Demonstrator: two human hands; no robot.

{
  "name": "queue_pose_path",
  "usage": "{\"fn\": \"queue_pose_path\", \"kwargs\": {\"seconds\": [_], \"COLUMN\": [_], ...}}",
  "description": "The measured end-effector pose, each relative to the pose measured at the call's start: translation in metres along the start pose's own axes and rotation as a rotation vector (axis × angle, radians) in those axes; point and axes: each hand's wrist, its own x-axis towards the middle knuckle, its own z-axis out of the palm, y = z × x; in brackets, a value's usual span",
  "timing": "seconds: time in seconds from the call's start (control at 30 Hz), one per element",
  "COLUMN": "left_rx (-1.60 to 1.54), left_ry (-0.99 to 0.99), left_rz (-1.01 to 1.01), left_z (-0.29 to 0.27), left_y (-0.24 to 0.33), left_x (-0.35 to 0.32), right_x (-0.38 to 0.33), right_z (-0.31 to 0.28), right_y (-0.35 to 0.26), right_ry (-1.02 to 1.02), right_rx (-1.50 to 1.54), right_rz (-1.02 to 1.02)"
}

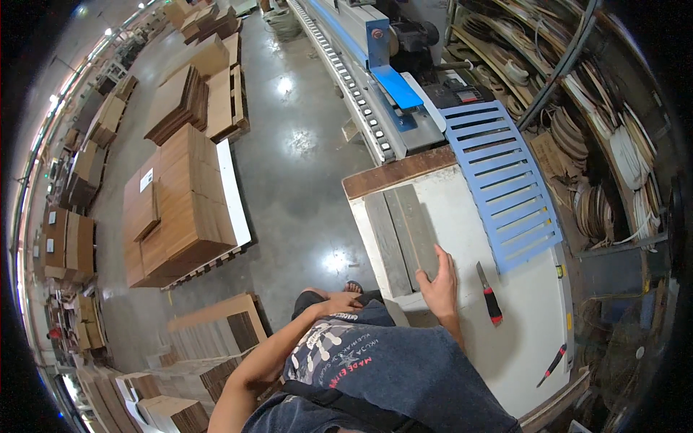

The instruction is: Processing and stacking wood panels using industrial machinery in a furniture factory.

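Two grey-brown wooden boards (411, 231) lie side by side on the white top of a machine table (469, 216). At their near right edge is my right hand (439, 287), open, its thumb and fingers spread. The thumb appears to touch the right board, and the palm is over the white surface. My left hand (338, 303) lies against my front near my thigh, fingers loosely stretched and partly hard to make out. To the right of my right hand is a knife with a red and black handle (492, 304).
A second red and black tool (554, 364) lies near the table's right edge. Beyond the boards are a blue slotted panel (505, 180) and a machine with a chain track (346, 79). Shelves of coiled bands (570, 137) stand right; stacked brown panels (180, 209) stand left.
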Motion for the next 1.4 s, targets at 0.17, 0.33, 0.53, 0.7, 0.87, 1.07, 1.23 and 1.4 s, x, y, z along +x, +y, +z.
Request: {"fn": "queue_pose_path", "kwargs": {"seconds": [0.17,0.33,0.53,0.7,0.87,1.07,1.23,1.4], "left_rx": [-0.065,-0.365,-0.306,-0.354,-0.295,-0.320,-0.487,-0.485], "left_ry": [0.115,0.591,0.527,0.570,0.561,0.662,0.686,0.699], "left_rz": [-0.293,-0.123,-0.190,-0.240,-0.213,-0.194,-0.279,-0.176], "left_z": [-0.026,-0.036,-0.028,-0.024,-0.021,-0.030,-0.037,-0.031], "left_y": [0.076,0.141,0.181,0.175,0.164,0.163,0.168,0.161], "left_x": [-0.017,0.001,0.018,0.017,0.012,-0.001,-0.014,-0.012], "right_x": [0.003,0.007,0.011,0.067,0.119,0.134,0.147,0.173], "right_z": [0.012,0.009,0.004,0.016,0.051,0.053,0.052,0.010], "right_y": [-0.004,-0.009,-0.005,0.045,0.079,0.088,0.090,0.088], "right_ry": [-0.027,-0.021,-0.119,0.001,-0.023,-0.078,-0.151,-0.413], "right_rx": [-0.121,-0.046,0.047,-0.046,-0.484,-0.575,-0.634,-0.005], "right_rz": [-0.022,-0.095,-0.107,-0.126,-0.244,-0.311,-0.267,-0.007]}}
